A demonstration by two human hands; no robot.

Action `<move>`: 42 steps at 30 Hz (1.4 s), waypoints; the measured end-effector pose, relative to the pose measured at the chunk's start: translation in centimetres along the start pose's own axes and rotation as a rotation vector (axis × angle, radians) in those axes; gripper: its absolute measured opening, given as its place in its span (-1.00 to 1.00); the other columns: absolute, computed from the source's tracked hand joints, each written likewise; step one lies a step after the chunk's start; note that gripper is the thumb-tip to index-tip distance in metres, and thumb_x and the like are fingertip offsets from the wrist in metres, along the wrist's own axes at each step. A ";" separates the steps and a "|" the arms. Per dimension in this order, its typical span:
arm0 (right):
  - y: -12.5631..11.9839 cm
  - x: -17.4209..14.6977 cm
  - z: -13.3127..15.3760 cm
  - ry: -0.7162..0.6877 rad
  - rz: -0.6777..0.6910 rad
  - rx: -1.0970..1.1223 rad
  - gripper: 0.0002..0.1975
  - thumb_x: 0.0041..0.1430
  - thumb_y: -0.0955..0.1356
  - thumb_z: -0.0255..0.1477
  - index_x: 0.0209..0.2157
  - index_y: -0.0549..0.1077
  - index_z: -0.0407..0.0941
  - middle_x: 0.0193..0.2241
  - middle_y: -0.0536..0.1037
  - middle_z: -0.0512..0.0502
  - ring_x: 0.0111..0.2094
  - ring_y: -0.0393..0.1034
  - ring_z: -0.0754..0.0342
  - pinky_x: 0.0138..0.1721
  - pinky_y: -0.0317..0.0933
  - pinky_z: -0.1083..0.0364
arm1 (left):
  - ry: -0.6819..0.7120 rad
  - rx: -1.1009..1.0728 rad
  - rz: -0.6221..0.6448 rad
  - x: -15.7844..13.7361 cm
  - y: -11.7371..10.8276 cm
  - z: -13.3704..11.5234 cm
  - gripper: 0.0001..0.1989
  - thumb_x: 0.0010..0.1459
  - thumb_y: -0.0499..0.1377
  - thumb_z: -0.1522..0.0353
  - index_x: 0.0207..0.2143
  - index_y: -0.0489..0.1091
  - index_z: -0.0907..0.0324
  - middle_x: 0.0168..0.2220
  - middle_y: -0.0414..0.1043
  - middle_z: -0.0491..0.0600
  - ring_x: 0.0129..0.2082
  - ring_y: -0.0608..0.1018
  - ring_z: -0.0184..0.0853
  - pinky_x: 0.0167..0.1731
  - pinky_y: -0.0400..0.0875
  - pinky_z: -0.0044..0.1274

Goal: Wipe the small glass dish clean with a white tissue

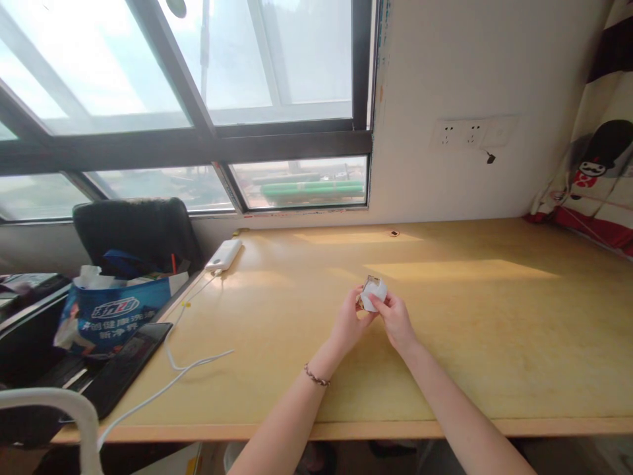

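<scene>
Both hands meet over the middle of the wooden table (297,369). My left hand (352,316), with a braided bracelet at the wrist, is closed around a small object with a brown-and-gold edge (372,280); its kind cannot be made out. A piece of white tissue or cloth (376,290) lies against that object and covers most of it. My right hand (395,316) pinches the white piece from the right, thumb on top. The fingers of both hands are close together, and some are hidden behind the white piece.
A white power bank (224,256) with a white cable (173,379) lies at the table's left. Beyond that edge are a blue bag (116,310), a black tablet-like slab (131,363) and a black chair (136,227). Wall sockets (459,133) and a curtain (601,152) are at the right.
</scene>
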State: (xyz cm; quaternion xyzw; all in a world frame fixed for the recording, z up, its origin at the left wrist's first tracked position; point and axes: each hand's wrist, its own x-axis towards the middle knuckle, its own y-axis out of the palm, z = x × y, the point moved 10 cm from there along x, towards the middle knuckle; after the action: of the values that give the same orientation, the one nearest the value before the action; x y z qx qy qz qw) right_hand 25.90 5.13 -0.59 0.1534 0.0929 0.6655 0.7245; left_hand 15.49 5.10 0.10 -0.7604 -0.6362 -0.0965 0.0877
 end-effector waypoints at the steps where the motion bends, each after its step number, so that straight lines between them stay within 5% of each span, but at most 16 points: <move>1: -0.3 0.0 0.4 -0.031 -0.020 -0.018 -0.70 -0.08 0.39 -0.30 -0.29 0.47 -0.18 -0.35 0.55 -0.10 -0.32 0.42 0.01 -0.23 0.26 0.05 | -0.029 -0.049 0.055 0.0 0.5 0.4 -0.61 -0.12 0.21 0.43 -0.17 0.25 0.16 -0.17 0.40 0.03 -0.19 0.47 -0.27 -0.19 0.35 -0.44; 3: -0.6 0.1 0.9 -0.071 -0.034 -0.085 -0.72 -0.05 0.37 -0.30 -0.30 0.46 -0.17 -0.35 0.54 -0.09 -0.32 0.41 0.00 -0.25 0.26 0.06 | -0.071 -0.145 0.114 0.1 1.1 1.3 -0.67 -0.09 0.18 0.44 -0.21 0.22 0.18 -0.27 0.41 -0.02 -0.32 0.49 -0.34 -0.29 0.37 -0.49; 7: 0.4 -0.1 1.1 -0.096 0.050 -0.294 -0.70 -0.04 0.35 -0.33 -0.24 0.43 -0.15 -0.35 0.53 -0.09 -0.33 0.41 0.00 -0.33 0.27 0.10 | -0.084 -0.191 0.014 0.5 0.1 2.6 -0.69 -0.13 0.23 0.38 -0.30 0.21 0.19 -0.37 0.39 -0.07 -0.37 0.47 -0.36 -0.33 0.37 -0.52; 13: 1.4 -0.8 2.5 -0.261 0.089 -0.638 -0.73 -0.08 0.34 -0.45 -0.25 0.43 -0.10 -0.41 0.52 -0.06 -0.41 0.38 0.03 -0.38 0.24 0.11 | -0.060 -0.350 0.055 0.4 1.3 1.9 -0.25 -0.24 0.31 0.37 0.03 0.07 0.10 0.00 0.27 0.08 -0.12 0.42 -0.26 -0.12 0.31 -0.47; 17: 0.9 -0.5 2.8 -0.222 0.109 -0.528 -0.68 -0.08 0.33 -0.45 -0.20 0.43 -0.10 -0.34 0.52 -0.07 -0.35 0.38 0.01 -0.35 0.24 0.12 | -0.199 -0.407 0.209 0.3 1.8 2.0 -0.15 -0.33 0.33 0.45 0.06 0.07 0.02 0.00 0.26 0.05 -0.16 0.45 -0.22 -0.21 0.37 -0.46; 21: 0.2 0.1 1.7 -0.001 0.179 -0.227 -0.69 -0.12 0.35 -0.40 -0.24 0.46 -0.15 -0.40 0.53 -0.05 -0.43 0.37 0.03 -0.42 0.22 0.13 | -0.436 -0.540 0.180 0.3 0.2 3.0 -0.46 -0.14 0.22 0.23 -0.04 0.21 0.02 0.01 0.24 0.03 -0.34 0.50 -0.28 -0.34 0.43 -0.40; 24: 1.1 -0.1 0.2 0.182 0.324 0.018 -0.74 -0.17 0.37 -0.40 -0.36 0.50 -0.19 -0.47 0.53 -0.06 -0.50 0.35 0.07 -0.45 0.19 0.14 | -0.545 -0.620 0.234 -0.2 0.4 2.9 -0.52 0.02 0.02 0.05 -0.04 0.23 0.06 0.03 0.23 0.06 -0.26 0.49 -0.21 -0.36 0.44 -0.34; 29: 1.5 -0.4 -1.9 0.334 0.371 0.200 -0.86 -0.13 0.33 -0.37 -0.59 0.48 -0.12 -0.56 0.50 -0.05 -0.54 0.31 0.10 -0.46 0.18 0.13 | -0.654 -0.552 0.382 -1.9 2.3 4.0 -0.56 0.07 0.04 0.12 -0.11 0.30 0.24 -0.18 0.40 0.14 -0.31 0.49 -0.22 -0.40 0.46 -0.34; 33: 0.8 -0.1 -3.5 0.430 0.268 0.232 -0.82 -0.12 0.33 -0.31 -0.58 0.44 -0.14 -0.60 0.45 -0.01 -0.55 0.29 0.12 -0.44 0.19 0.12 | -0.659 -0.528 0.321 -1.9 2.6 4.6 -0.59 0.07 0.04 0.15 -0.18 0.34 0.29 -0.25 0.44 0.13 -0.35 0.50 -0.22 -0.42 0.46 -0.32; 37: -0.7 0.8 -2.7 0.297 0.136 0.105 -0.77 -0.12 0.35 -0.30 -0.63 0.38 -0.18 -0.69 0.35 0.05 -0.63 0.15 0.21 -0.57 0.06 0.19 | -0.604 -0.528 0.284 -1.7 2.8 3.9 -0.62 0.06 0.07 0.17 -0.21 0.35 0.31 -0.27 0.43 0.14 -0.37 0.51 -0.21 -0.44 0.47 -0.31; 42: -0.5 0.7 -2.5 0.255 0.190 -0.089 -0.70 -0.10 0.32 -0.26 -0.69 0.33 -0.19 -0.74 0.29 0.08 -0.69 0.05 0.25 -0.62 -0.07 0.19 | -0.617 -0.577 0.279 -2.3 3.2 3.6 -0.60 0.03 0.10 0.15 -0.11 0.28 0.17 -0.23 0.41 0.07 -0.37 0.51 -0.23 -0.49 0.47 -0.31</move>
State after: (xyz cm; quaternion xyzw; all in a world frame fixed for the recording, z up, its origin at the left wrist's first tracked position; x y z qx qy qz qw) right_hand 25.56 6.00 -3.04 0.0437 0.1396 0.7486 0.6466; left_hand 18.39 3.27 -4.00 -0.8255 -0.4711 -0.0257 -0.3098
